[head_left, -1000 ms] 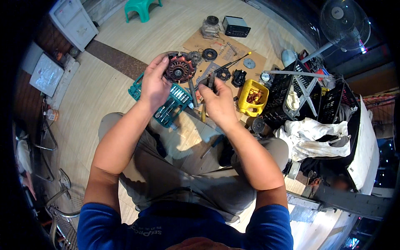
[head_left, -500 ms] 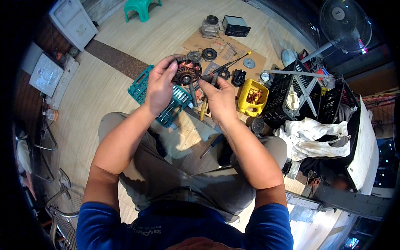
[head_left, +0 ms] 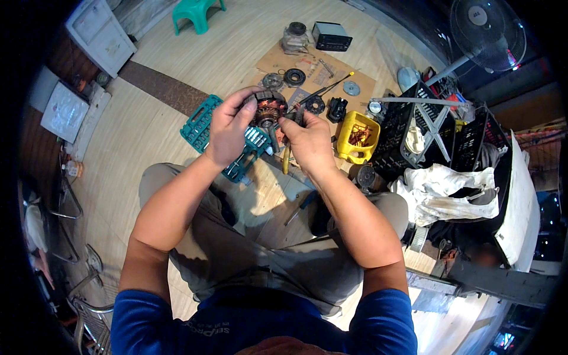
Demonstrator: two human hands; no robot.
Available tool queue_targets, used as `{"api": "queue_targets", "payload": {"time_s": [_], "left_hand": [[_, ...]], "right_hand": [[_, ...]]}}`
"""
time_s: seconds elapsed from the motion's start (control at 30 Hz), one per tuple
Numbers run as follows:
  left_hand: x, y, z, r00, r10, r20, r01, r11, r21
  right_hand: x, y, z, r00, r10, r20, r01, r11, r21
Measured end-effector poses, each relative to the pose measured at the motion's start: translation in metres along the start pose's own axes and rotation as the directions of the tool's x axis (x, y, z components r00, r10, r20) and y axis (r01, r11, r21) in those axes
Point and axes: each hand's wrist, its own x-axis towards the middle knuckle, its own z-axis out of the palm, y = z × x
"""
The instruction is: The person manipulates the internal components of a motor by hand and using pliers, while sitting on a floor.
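Observation:
My left hand (head_left: pixel 229 133) is closed around the left rim of a dark, round motor rotor (head_left: pixel 271 105) with copper windings, held up in front of my knees. On the right side of the rotor, my right hand (head_left: pixel 310 141) has its thumb and fingers pinched together around a small dark piece; its kind is too hidden to tell. Below that hand shows a yellow tool handle (head_left: pixel 286 163). A teal socket set case (head_left: pixel 200 121) lies open on the floor behind my left hand, with several silver sockets in it.
At my right stand a cut yellow jug (head_left: pixel 356 157) with copper bits inside, black crates (head_left: pixel 391 139) and a stained white cloth (head_left: pixel 441 192). Cardboard (head_left: pixel 362 80) beyond my hands carries loose metal parts. A screwdriver (head_left: pixel 300 207) lies between my legs. A fan (head_left: pixel 488 35) stands far right.
The rotor has tipped in my left hand, so its copper side shows more and its end face less. My right hand has shifted slightly left, closer to the rotor.

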Motion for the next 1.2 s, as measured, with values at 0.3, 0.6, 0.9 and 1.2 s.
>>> {"api": "queue_targets", "payload": {"time_s": [0.3, 0.6, 0.9, 1.2], "left_hand": [[-0.006, 0.007, 0.004, 0.997, 0.068, 0.027, -0.071, 0.987, 0.146], [-0.014, 0.000, 0.007, 0.951, 0.289, 0.109, -0.301, 0.792, 0.531], [-0.012, -0.003, 0.009, 0.994, 0.111, 0.002, -0.105, 0.938, 0.329], [-0.009, -0.002, 0.008, 1.000, -0.019, -0.012, 0.021, 0.958, 0.285]], "right_hand": [[0.000, 0.002, 0.000, 0.996, -0.087, -0.028, 0.080, 0.978, -0.192], [0.004, 0.009, -0.001, 0.996, -0.043, -0.080, 0.023, 0.972, -0.234], [0.006, -0.012, -0.021, 0.984, 0.135, 0.114, -0.084, 0.924, -0.374], [0.013, -0.012, -0.031, 0.955, 0.264, 0.131, -0.229, 0.945, -0.234]]}}
